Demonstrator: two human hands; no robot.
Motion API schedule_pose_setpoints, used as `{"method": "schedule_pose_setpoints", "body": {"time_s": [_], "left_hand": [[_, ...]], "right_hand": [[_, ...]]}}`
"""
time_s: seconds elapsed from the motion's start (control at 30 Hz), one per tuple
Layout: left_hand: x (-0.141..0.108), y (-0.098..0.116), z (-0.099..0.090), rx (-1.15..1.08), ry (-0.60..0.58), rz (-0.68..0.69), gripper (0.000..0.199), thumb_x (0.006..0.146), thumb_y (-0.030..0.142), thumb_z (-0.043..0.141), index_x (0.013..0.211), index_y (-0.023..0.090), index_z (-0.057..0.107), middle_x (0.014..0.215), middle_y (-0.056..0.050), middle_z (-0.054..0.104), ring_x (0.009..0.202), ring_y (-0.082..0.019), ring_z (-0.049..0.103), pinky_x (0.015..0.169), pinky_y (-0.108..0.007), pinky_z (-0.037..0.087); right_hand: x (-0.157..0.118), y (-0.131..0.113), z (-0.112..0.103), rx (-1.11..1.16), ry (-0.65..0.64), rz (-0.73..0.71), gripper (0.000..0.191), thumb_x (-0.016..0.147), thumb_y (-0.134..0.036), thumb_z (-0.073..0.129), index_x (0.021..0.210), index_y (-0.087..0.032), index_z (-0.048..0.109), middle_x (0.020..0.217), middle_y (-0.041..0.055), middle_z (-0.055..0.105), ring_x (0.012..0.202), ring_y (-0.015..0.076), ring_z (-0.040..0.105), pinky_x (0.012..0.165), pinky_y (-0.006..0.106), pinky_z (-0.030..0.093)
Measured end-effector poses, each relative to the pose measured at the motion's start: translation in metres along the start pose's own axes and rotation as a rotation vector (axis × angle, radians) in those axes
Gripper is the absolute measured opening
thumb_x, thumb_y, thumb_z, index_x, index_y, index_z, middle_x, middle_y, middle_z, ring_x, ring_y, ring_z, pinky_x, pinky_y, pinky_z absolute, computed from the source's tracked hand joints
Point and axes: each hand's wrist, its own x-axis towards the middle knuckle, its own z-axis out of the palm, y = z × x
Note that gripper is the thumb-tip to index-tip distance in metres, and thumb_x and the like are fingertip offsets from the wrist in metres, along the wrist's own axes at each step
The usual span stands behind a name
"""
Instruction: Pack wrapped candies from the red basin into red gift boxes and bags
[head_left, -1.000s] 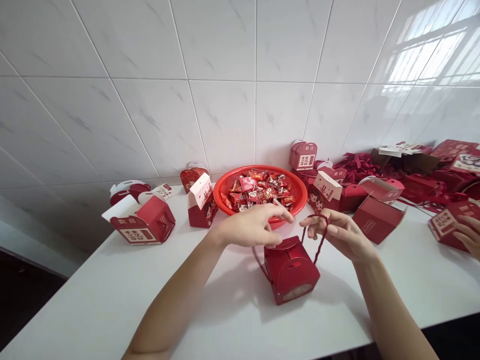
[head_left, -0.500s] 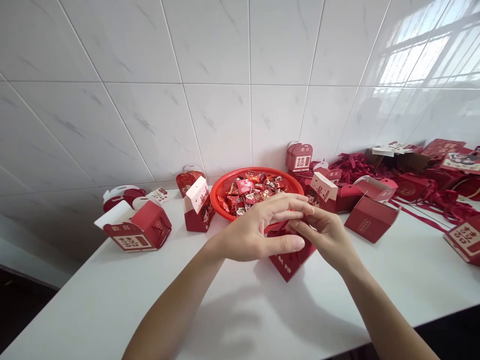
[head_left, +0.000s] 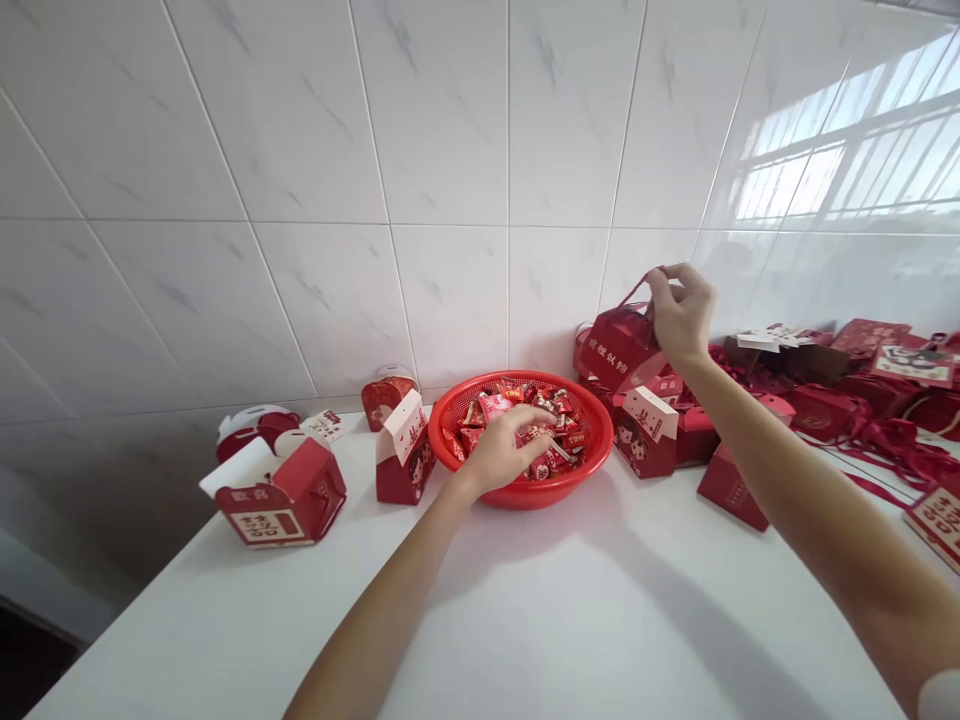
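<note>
From my right hand (head_left: 681, 308), fingers closed on its ribbon, hangs a dark red box (head_left: 619, 348) with pale lettering, raised behind and right of the basket. My left hand (head_left: 506, 447) is over the front left part of the red basket (head_left: 525, 494), fingers apart, above the wrapped candies (head_left: 551, 460). Whether its fingertips touch a candy cannot be told. The basket stands on the white table (head_left: 525, 610). A red and white box (head_left: 405, 450) stands just left of the basket, and another (head_left: 645, 432) just right of it.
An open red box (head_left: 281, 495) with a white flap stands at the left. Several red boxes and a heap of dark red ribbons (head_left: 896, 440) lie at the right. A white tiled wall (head_left: 450, 290) rises behind the table.
Both hands were together on the red box in front of the basket. My right hand has lifted it up and to the right by the ribbon; my left hand has moved over the candies.
</note>
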Motion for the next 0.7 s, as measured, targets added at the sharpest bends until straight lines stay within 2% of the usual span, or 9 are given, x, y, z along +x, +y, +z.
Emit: {"method": "schedule_pose_setpoints", "body": {"time_s": [0.07, 0.17, 0.3, 0.43, 0.57, 0.7], "left_hand": [[0.001, -0.013, 0.003, 0.003, -0.121, -0.106, 0.022, 0.084, 0.024, 0.063, 0.103, 0.017, 0.072, 0.110, -0.008, 0.072, 0.103, -0.023, 0.068, 0.094, -0.036, 0.054], [-0.001, -0.017, 0.004, 0.053, -0.272, -0.153, 0.024, 0.084, 0.024, 0.063, 0.104, 0.018, 0.074, 0.105, -0.007, 0.074, 0.100, -0.022, 0.068, 0.092, -0.034, 0.053], [-0.003, -0.013, 0.002, 0.133, -0.285, -0.115, 0.026, 0.084, 0.025, 0.062, 0.107, 0.019, 0.074, 0.108, -0.005, 0.075, 0.101, -0.021, 0.067, 0.094, -0.032, 0.050], [-0.003, -0.014, 0.002, 0.091, -0.304, -0.159, 0.028, 0.085, 0.026, 0.062, 0.110, 0.020, 0.074, 0.109, -0.004, 0.076, 0.099, -0.021, 0.069, 0.090, -0.029, 0.051], [-0.003, -0.014, 0.002, 0.103, -0.327, -0.164, 0.028, 0.086, 0.027, 0.063, 0.111, 0.020, 0.074, 0.112, -0.005, 0.075, 0.105, -0.022, 0.067, 0.093, -0.031, 0.050], [-0.003, -0.012, 0.002, 0.109, -0.349, -0.175, 0.028, 0.087, 0.028, 0.062, 0.112, 0.020, 0.074, 0.113, -0.006, 0.074, 0.105, -0.023, 0.067, 0.091, -0.031, 0.051]], "right_hand": [[0.015, 0.022, 0.015, -0.140, -0.020, -0.043, 0.023, 0.093, -0.039, 0.055, 0.077, -0.023, 0.053, 0.050, -0.0068, 0.039, 0.047, 0.0122, 0.035, 0.051, 0.028, 0.028], [0.024, 0.050, 0.029, -0.379, -0.058, -0.006, 0.016, 0.090, -0.032, 0.052, 0.078, -0.022, 0.055, 0.057, -0.0026, 0.048, 0.057, 0.0158, 0.043, 0.061, 0.030, 0.033], [0.025, 0.078, 0.037, -0.499, -0.043, 0.096, 0.016, 0.088, -0.030, 0.047, 0.080, -0.021, 0.058, 0.073, 0.0064, 0.062, 0.070, 0.0223, 0.052, 0.068, 0.034, 0.034], [0.019, 0.101, 0.041, -0.522, -0.034, 0.149, 0.021, 0.089, -0.031, 0.043, 0.083, -0.020, 0.059, 0.081, 0.0121, 0.067, 0.076, 0.0260, 0.055, 0.069, 0.035, 0.036], [0.007, 0.117, 0.043, -0.545, -0.095, 0.164, 0.023, 0.089, -0.035, 0.044, 0.081, -0.020, 0.059, 0.079, 0.0122, 0.067, 0.075, 0.0262, 0.056, 0.069, 0.035, 0.037], [0.002, 0.121, 0.046, -0.581, -0.175, 0.155, 0.024, 0.090, -0.038, 0.045, 0.080, -0.021, 0.059, 0.075, 0.0108, 0.065, 0.073, 0.0251, 0.054, 0.070, 0.035, 0.038]]}}
